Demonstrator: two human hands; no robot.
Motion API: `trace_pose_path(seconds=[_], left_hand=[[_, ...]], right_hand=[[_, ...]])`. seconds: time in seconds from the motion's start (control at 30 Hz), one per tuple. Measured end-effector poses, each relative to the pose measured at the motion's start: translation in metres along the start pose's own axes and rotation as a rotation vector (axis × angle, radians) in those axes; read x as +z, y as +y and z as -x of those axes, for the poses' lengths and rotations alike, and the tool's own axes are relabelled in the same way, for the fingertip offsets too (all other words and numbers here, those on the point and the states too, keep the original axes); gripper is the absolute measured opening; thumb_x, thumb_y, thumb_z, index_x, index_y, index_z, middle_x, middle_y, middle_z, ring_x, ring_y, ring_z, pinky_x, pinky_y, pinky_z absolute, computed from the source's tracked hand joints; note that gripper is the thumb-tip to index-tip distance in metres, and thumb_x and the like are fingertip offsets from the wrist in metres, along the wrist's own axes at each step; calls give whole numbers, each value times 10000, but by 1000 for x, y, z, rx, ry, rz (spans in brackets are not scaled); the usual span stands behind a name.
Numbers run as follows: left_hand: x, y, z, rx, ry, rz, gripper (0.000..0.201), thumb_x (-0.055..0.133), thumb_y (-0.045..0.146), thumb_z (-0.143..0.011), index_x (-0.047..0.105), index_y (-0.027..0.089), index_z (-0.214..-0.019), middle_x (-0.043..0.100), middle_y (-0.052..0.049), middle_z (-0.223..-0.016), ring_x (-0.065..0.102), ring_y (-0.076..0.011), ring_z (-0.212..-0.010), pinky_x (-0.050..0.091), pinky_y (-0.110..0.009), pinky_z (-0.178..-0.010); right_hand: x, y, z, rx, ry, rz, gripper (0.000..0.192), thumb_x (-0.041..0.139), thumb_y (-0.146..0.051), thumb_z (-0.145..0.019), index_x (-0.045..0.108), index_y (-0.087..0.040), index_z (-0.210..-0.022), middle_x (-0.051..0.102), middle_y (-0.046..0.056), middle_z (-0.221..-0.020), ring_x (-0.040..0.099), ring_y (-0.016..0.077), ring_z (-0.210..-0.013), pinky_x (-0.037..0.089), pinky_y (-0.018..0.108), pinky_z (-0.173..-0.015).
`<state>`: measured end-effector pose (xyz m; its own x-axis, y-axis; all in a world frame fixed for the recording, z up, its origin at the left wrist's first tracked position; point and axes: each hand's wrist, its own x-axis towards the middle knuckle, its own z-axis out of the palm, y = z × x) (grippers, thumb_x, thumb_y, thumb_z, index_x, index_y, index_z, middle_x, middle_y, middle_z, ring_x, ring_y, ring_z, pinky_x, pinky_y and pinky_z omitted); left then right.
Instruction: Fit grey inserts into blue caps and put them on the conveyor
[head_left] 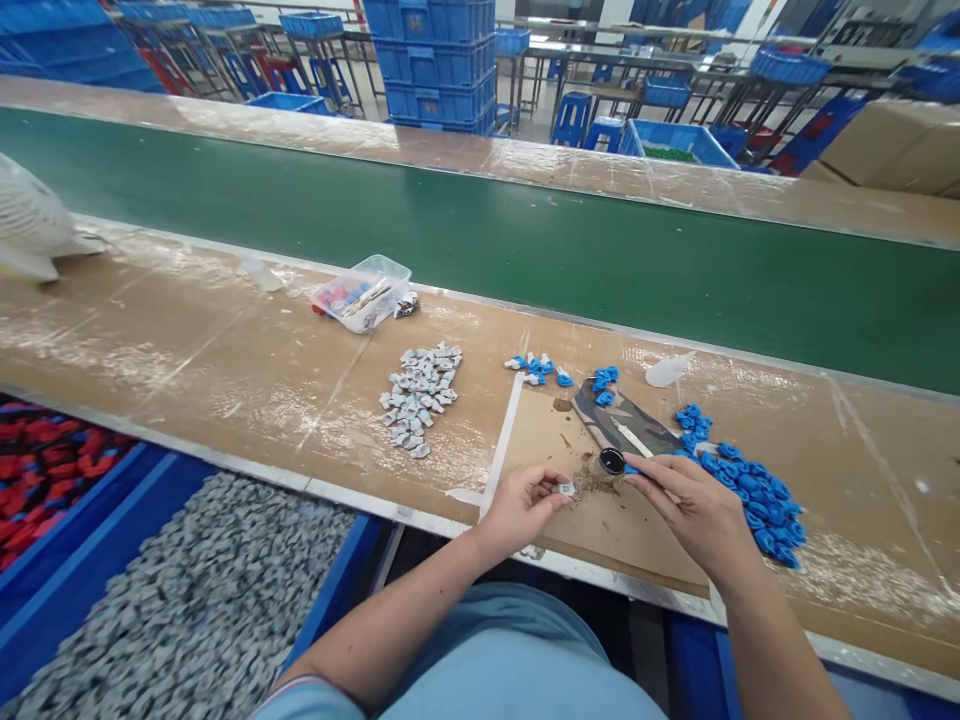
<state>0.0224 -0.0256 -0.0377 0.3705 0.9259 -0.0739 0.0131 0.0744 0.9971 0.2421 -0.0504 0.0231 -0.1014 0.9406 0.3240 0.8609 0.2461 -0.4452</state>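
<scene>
The small grey part (pixel 564 489) sits pinched between the thumb and fingertips of my left hand (pixel 521 505), low over the cardboard sheet (pixel 547 430) at the near edge of the table (pixel 225 350). My right hand (pixel 694 510) is closed narrowly around a thin white stick (pixel 637 442), its near end just beside the little dark-topped pot (pixel 610 462); I cannot tell whether the tip touches the pot. From the head view, doing this well seems to me a matter of keeping the grey part steady and turned face up, close beside the pot, and moving only the stick. The blue pieces (pixel 750 490) lie heaped to my right, the pile of grey pieces (pixel 420 395) to my left, both within reach and well clear of the messy patch around the pot.
</scene>
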Motion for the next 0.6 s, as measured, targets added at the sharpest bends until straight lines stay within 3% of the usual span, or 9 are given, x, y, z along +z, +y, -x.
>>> trace_pose_path(seconds=[0.17, 0.47, 0.6], left_hand=[[0, -1, 0, 1, 6, -19, 186, 664, 267, -746, 678, 160, -899, 664, -57, -845, 609, -167, -797, 513, -278, -744], [0, 0, -1, 43, 10, -40, 191, 622, 221, -770, 690, 154, -935, 662, -65, -887, 626, -172, -827, 521, -292, -789], [4, 3, -1, 35, -1, -18, 186, 618, 212, -767, 696, 155, -927, 664, -66, -881, 628, -170, -818, 526, -287, -780]], right_hand=[[2, 2, -5, -31, -54, -26, 290, 460, -375, -899, 673, -289, -1077, 682, 56, -929, 649, 200, -831, 524, 318, -748], [8, 1, -8, -52, 18, -24, 225, 506, -369, -876, 690, -257, -941, 710, 62, -874, 658, 216, -810, 527, 348, -750], [11, 3, -5, 210, 54, -136, 265, 572, -451, -809, 711, -244, -895, 722, 61, -822, 662, 210, -705, 538, 346, -657]])
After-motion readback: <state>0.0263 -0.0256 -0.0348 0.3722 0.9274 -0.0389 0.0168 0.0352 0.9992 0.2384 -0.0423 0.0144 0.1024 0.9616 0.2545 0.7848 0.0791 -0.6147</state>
